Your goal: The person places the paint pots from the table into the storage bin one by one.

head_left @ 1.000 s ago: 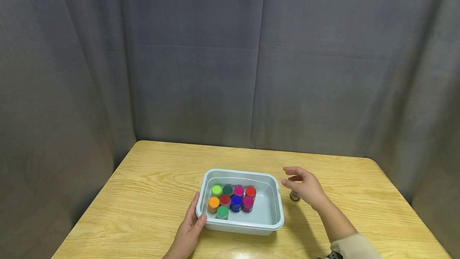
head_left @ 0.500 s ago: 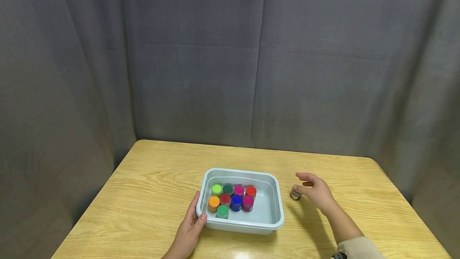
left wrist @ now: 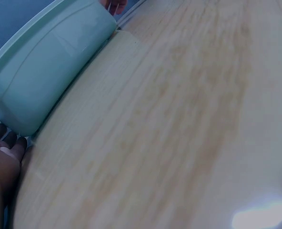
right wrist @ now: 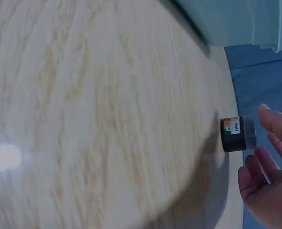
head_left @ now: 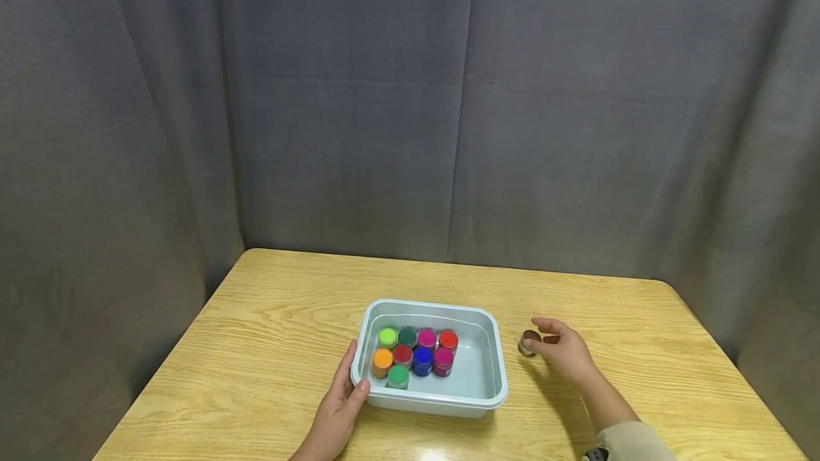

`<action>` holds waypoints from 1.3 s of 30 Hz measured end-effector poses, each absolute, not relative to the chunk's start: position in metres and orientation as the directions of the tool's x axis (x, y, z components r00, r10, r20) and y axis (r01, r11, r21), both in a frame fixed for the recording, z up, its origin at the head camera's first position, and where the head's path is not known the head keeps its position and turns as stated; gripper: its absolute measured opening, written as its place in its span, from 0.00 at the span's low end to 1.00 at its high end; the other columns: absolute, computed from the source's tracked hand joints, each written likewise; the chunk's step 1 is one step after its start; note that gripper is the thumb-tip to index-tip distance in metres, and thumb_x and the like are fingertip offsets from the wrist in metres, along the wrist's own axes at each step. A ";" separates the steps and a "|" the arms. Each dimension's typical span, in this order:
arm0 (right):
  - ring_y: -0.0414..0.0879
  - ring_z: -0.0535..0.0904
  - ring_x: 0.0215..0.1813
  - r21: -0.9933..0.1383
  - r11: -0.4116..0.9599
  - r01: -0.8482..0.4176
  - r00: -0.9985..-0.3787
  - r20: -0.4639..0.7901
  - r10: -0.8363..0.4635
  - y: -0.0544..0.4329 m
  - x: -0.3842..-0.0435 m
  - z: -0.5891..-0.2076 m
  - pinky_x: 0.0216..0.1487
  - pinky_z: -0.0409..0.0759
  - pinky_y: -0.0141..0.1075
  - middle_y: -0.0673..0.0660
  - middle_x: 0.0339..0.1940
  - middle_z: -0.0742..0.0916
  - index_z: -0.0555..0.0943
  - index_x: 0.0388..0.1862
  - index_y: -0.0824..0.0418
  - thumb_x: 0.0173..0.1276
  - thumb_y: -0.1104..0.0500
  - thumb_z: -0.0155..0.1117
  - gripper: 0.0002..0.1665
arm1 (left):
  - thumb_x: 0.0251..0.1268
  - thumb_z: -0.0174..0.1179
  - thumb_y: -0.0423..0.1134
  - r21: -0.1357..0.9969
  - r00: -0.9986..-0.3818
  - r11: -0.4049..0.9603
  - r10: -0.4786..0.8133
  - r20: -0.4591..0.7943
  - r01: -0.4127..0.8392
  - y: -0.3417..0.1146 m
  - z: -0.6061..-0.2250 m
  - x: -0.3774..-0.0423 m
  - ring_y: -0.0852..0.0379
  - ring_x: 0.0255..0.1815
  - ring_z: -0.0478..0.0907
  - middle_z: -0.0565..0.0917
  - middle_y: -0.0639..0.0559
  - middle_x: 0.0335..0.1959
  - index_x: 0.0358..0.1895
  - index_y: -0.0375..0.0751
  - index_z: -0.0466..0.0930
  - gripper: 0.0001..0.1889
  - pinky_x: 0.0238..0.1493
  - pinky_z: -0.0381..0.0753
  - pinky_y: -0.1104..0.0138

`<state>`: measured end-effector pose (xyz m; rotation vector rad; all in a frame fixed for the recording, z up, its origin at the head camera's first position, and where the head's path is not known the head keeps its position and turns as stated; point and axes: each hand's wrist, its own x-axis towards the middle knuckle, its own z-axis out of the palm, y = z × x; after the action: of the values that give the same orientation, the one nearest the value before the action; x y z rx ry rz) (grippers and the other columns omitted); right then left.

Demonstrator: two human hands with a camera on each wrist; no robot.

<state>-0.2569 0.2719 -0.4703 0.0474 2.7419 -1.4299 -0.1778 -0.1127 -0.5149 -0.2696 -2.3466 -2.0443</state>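
A pale blue plastic tub (head_left: 474,375) stands on the table with several paint jars inside, their lids green, orange, red, pink and blue. My left hand (head_left: 336,404) holds the tub's near left corner, thumb on the front side and fingers along the left side. To the right of the tub, a dark brown paint jar (right wrist: 235,135) stands upright on the tabletop. Around its lid hover the spread thumb and fingers of my right hand (head_left: 566,354). In the right wrist view, a small gap shows between the fingertips and the jar.
The wooden table (head_left: 288,304) has grey curtains (head_left: 346,162) behind it and at both sides. Inside the tub, the jars stand close together in rows towards the left, with bare floor at the right.
My right hand has moved from beside the tub to the right and down, coming around the dark brown paint jar. The left hand and the tub look unchanged.
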 end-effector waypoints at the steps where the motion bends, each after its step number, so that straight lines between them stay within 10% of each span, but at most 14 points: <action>1: 0.62 0.73 0.62 -0.816 0.576 0.054 -0.998 -0.059 0.010 0.272 -0.257 -0.471 0.52 0.82 0.45 0.72 0.67 0.72 0.69 0.69 0.68 0.68 0.52 0.66 0.36 | 0.79 0.46 0.43 0.982 -0.985 0.128 0.117 0.125 0.140 -0.113 -0.515 -0.178 0.41 0.80 0.43 0.43 0.42 0.81 0.80 0.43 0.41 0.34 0.65 0.53 0.83; 11: 0.57 0.79 0.57 -0.823 0.565 0.056 -0.998 -0.063 0.007 0.273 -0.259 -0.480 0.52 0.83 0.43 0.69 0.61 0.80 0.69 0.67 0.71 0.67 0.54 0.68 0.36 | 0.79 0.45 0.44 0.983 -0.987 0.139 0.121 0.108 0.124 -0.112 -0.514 -0.177 0.39 0.80 0.42 0.42 0.42 0.81 0.80 0.44 0.40 0.34 0.72 0.53 0.58; 21: 0.55 0.79 0.54 -0.805 0.591 0.049 -0.999 -0.045 0.022 0.273 -0.258 -0.484 0.47 0.82 0.38 0.68 0.58 0.81 0.71 0.65 0.71 0.65 0.54 0.69 0.35 | 0.79 0.46 0.43 0.986 -0.987 0.120 0.127 0.101 0.117 -0.112 -0.515 -0.177 0.40 0.80 0.41 0.41 0.42 0.81 0.80 0.45 0.39 0.35 0.70 0.55 0.74; 28: 0.55 0.78 0.55 -0.814 0.579 0.042 -0.999 -0.051 0.001 0.274 -0.256 -0.475 0.47 0.82 0.37 0.68 0.60 0.79 0.70 0.67 0.70 0.67 0.51 0.67 0.36 | 0.79 0.46 0.44 0.984 -0.987 0.130 0.121 0.106 0.121 -0.112 -0.514 -0.178 0.38 0.80 0.42 0.42 0.41 0.81 0.80 0.45 0.39 0.35 0.72 0.53 0.57; 39: 0.57 0.75 0.60 -0.828 0.560 -0.020 -0.999 0.002 -0.033 0.265 -0.251 -0.445 0.50 0.83 0.38 0.65 0.61 0.80 0.70 0.68 0.66 0.66 0.50 0.68 0.37 | 0.78 0.46 0.43 0.986 -0.986 0.110 0.126 0.113 0.127 -0.114 -0.514 -0.178 0.39 0.80 0.40 0.41 0.40 0.81 0.80 0.44 0.39 0.35 0.66 0.54 0.80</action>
<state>-0.2512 0.2645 -0.4447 -0.0475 2.7620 -1.4662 -0.1782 -0.1143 -0.5141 -0.2671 -2.3392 -2.0786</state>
